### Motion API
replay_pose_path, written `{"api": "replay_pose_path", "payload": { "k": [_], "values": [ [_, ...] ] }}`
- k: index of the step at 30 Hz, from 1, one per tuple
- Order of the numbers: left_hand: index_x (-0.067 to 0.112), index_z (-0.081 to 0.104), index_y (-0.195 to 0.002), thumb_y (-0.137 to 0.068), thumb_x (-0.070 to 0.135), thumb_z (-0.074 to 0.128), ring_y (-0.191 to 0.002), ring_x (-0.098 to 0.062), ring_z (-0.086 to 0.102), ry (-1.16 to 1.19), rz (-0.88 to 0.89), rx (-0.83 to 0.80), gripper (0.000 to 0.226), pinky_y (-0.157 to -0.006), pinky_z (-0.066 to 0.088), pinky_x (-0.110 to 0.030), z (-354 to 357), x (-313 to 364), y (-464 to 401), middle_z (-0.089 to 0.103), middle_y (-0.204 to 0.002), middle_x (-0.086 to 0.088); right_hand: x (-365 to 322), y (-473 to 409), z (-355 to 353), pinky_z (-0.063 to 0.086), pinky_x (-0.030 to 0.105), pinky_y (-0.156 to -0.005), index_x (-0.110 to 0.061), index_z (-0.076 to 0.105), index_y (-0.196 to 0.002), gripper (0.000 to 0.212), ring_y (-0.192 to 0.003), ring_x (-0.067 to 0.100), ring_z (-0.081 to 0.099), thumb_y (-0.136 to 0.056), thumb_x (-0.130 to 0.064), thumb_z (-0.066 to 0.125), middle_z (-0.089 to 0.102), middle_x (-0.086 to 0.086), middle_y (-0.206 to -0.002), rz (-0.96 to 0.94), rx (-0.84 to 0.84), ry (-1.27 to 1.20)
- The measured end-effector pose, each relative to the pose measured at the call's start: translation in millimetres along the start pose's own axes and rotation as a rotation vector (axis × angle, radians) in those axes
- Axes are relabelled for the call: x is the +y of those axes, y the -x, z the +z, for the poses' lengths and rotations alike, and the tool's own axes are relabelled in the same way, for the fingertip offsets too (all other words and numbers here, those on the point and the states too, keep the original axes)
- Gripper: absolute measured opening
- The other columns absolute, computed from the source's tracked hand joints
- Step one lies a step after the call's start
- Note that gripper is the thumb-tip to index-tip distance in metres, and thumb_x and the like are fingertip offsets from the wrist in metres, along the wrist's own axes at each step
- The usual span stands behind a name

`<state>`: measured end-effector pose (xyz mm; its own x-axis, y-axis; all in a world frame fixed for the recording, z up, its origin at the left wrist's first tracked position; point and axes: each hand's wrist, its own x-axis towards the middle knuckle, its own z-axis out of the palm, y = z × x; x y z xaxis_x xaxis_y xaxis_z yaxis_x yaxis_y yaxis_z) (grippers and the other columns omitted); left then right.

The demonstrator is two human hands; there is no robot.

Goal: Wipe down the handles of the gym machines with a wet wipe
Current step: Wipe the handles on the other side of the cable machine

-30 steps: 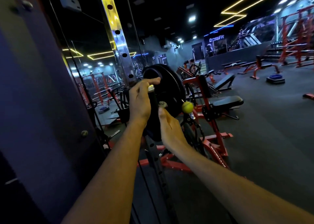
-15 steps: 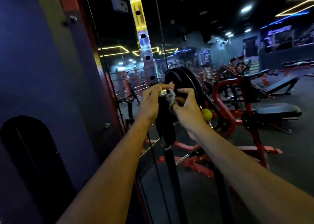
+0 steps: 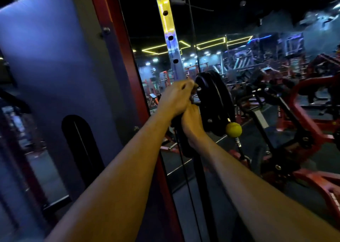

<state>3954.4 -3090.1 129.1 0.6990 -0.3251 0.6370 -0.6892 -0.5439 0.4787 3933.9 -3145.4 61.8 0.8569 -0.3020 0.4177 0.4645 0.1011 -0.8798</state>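
1. The step in hand looked like the wiping itself, on a cable machine: both hands were raised together at the adjustable carriage on the perforated steel upright (image 3: 170, 39), just beside the black pulley housing (image 3: 214, 102)
2. The left hand (image 3: 174, 98) was curled closed over the top of a dark grip or knob on that carriage, knuckles toward the camera; what lay inside the fist was hidden
3. The right hand (image 3: 193, 120) sat directly below and touching the left, with its back toward the camera. Its fingers were out of sight behind the left hand and the dark hardware, so I could not tell whether they were spread, closed or pinching anything
4. The wet wipe could not be picked out; if it was there, it was buried between the two hands and the part they held. The handle being cleaned was likewise mostly covered, with only dark metal showing under the left wrist
5. A yellow ball stopper (image 3: 233, 129) hung on the cable near the right wrist but apart from it, below the pulley housing
6. By my reading, the next move called for a firm rub along the whole length of the grip, turning the wipe to reach its far side, then shifting to any handle not yet done. The red frame post (image 3: 117, 39) stood close on the left, leaving little elbow room
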Motion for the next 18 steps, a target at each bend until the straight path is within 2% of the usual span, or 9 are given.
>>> {"api": "replay_pose_path", "payload": {
  "k": [2, 3, 4, 8, 11, 12, 14, 16, 18],
  "values": [
    [0.023, 0.074, -0.112, -0.11, 0.039, 0.039, -0.098, -0.014, 0.07, -0.062, -0.052, -0.04, 0.038, -0.094, 0.056, -0.043, -0.7, 1.2, 2.7, 0.076, -0.106, 0.006, 12.7, 11.2, -8.0, 0.051, 0.03, -0.054, -0.011, 0.065, -0.066, 0.057, -0.058, 0.024, 0.064, -0.105, -0.032, 0.03, 0.067, 0.008, -0.059, 0.012, -0.057, -0.025],
    [0.022, 0.073, -0.113, -0.111, 0.037, 0.039, -0.096, -0.014, 0.07, -0.081, -0.072, -0.068, 0.037, -0.093, 0.056, -0.044, -1.9, 1.9, 3.2, 0.077, -0.103, 0.007, 24.3, 13.5, -10.4, 0.047, 0.031, -0.052, -0.009, 0.066, -0.066, 0.06, -0.055, 0.026, 0.061, -0.106, -0.031, 0.028, 0.066, 0.011, -0.058, 0.019, -0.082, -0.035],
    [0.022, 0.072, -0.114, -0.111, 0.035, 0.038, -0.095, -0.014, 0.07, -0.101, -0.08, -0.095, 0.036, -0.093, 0.056, -0.044, -3.2, 2.5, 2.7, 0.077, -0.102, 0.007, 34.9, 15.8, -13.3, 0.046, 0.033, -0.054, -0.008, 0.067, -0.067, 0.06, -0.056, 0.027, 0.06, -0.106, -0.031, 0.027, 0.065, 0.013, -0.06, 0.025, -0.103, -0.045],
    [0.021, 0.07, -0.117, -0.112, 0.031, 0.037, -0.099, -0.019, 0.071, -0.088, -0.132, -0.158, 0.034, -0.099, 0.053, -0.05, -6.0, 1.7, 0.3, 0.078, -0.1, 0.006, 69.7, 19.5, -23.8, 0.055, 0.049, -0.076, -0.014, 0.072, -0.08, 0.053, -0.073, 0.029, 0.068, -0.102, -0.033, 0.028, 0.071, 0.015, -0.075, 0.014, -0.133, 0.054],
    [0.021, 0.068, -0.116, -0.113, 0.029, 0.036, -0.102, -0.021, 0.073, -0.006, -0.14, -0.181, 0.033, -0.104, 0.05, -0.053, -5.7, 0.2, -0.1, 0.079, -0.097, 0.002, 68.7, 19.5, -31.4, 0.056, 0.052, -0.078, -0.013, 0.072, -0.077, 0.05, -0.074, 0.03, 0.07, -0.097, -0.034, 0.032, 0.072, 0.012, -0.074, 0.033, -0.188, 0.079],
    [0.019, 0.067, -0.118, -0.113, 0.028, 0.035, -0.102, -0.02, 0.073, 0.027, -0.138, -0.182, 0.033, -0.104, 0.051, -0.051, -5.5, -0.3, -0.4, 0.079, -0.097, 0.0, 62.0, 14.6, -31.0, 0.056, 0.053, -0.078, -0.01, 0.07, -0.078, 0.049, -0.076, 0.033, 0.068, -0.096, -0.037, 0.033, 0.072, 0.015, -0.076, 0.048, -0.171, 0.069],
    [0.017, 0.064, -0.127, -0.114, 0.03, 0.032, -0.102, -0.019, 0.074, 0.094, -0.135, -0.181, 0.037, -0.102, 0.053, -0.046, -5.1, -3.3, -2.3, 0.079, -0.099, -0.005, 44.0, -2.5, -26.8, 0.054, 0.046, -0.075, -0.007, 0.064, -0.084, 0.043, -0.084, 0.036, 0.065, -0.101, -0.035, 0.036, 0.068, 0.015, -0.085, 0.111, -0.078, -0.012],
    [0.022, 0.063, -0.13, -0.114, 0.034, 0.031, -0.104, -0.018, 0.072, 0.149, -0.13, -0.185, 0.038, -0.095, 0.053, -0.038, -6.7, -3.8, -0.9, 0.078, -0.106, -0.007, 14.7, -19.9, -17.3, 0.055, 0.049, -0.078, -0.009, 0.067, -0.088, 0.041, -0.088, 0.037, 0.067, -0.106, -0.028, 0.035, 0.07, 0.014, -0.091, 0.13, -0.022, -0.159],
    [0.026, 0.063, -0.132, -0.113, 0.039, 0.028, -0.115, -0.016, 0.066, 0.155, -0.113, -0.204, 0.041, -0.098, 0.05, -0.033, -8.9, -2.6, 0.9, 0.076, -0.116, -0.005, -5.9, -26.4, -7.6, 0.055, 0.047, -0.082, -0.01, 0.07, -0.101, 0.038, -0.094, 0.03, 0.069, -0.107, -0.027, 0.036, 0.072, 0.01, -0.099, 0.109, -0.025, -0.247]
  ]
}}
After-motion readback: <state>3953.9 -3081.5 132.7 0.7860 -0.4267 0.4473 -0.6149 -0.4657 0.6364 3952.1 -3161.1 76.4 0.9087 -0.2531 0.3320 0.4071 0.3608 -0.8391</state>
